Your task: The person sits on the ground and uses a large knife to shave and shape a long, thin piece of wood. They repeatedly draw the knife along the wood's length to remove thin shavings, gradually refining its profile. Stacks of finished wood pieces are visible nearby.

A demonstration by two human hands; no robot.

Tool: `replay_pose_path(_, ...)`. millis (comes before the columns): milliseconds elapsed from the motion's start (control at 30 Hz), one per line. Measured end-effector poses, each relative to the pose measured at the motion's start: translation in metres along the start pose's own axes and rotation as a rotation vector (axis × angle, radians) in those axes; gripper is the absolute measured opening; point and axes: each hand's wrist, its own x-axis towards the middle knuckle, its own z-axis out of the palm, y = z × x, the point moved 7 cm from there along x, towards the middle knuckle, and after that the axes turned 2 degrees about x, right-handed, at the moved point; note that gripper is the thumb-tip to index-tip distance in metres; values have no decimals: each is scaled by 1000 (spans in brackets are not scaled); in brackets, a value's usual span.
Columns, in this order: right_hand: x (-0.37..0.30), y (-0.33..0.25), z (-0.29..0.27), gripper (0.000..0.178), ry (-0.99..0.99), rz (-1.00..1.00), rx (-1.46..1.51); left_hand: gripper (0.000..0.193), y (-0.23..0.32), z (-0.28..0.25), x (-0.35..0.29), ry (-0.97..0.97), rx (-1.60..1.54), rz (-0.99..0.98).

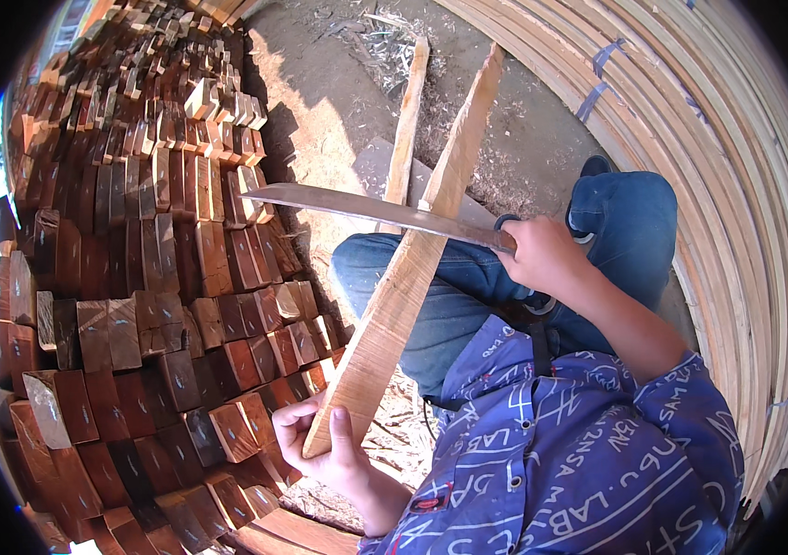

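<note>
My left hand (346, 470) grips the near end of a long, pale wooden plank (383, 324), thumb on its face and fingers round the edge. The plank slants up and away across my bent leg, its far end near the ground. In my right hand (549, 257) is the dark handle of a machete (343, 203). Its long blade points left and lies across the plank about midway. A small pale sliver of wood (424, 204) shows at the blade's upper edge. Whether the blade bites into the wood, I cannot tell.
Beyond the plank, a narrower wooden strip (405, 129) lies near a flat grey board (373, 165). Stacked reddish-brown timber blocks (121, 333) rise on the left. Long pale boards (736, 185) curve along the right. Wood shavings (389, 55) litter the ground ahead.
</note>
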Motion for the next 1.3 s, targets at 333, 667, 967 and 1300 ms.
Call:
replay_pose_path(333,7,0,-16,16,48,-55,-21,37,28,16,-7,-33,79,32)
replay_pose_path(667,25,116,-57,33,407,263,331,39,33,21,3,1,40,23)
replay_pose_path(967,-4,-44,-34,21,41,-251,297,41,31,19,-4,-5,83,16)
replay_pose_path(1300,8,54,-7,23,65,125,89,38,20,15,-16,-3,68,28)
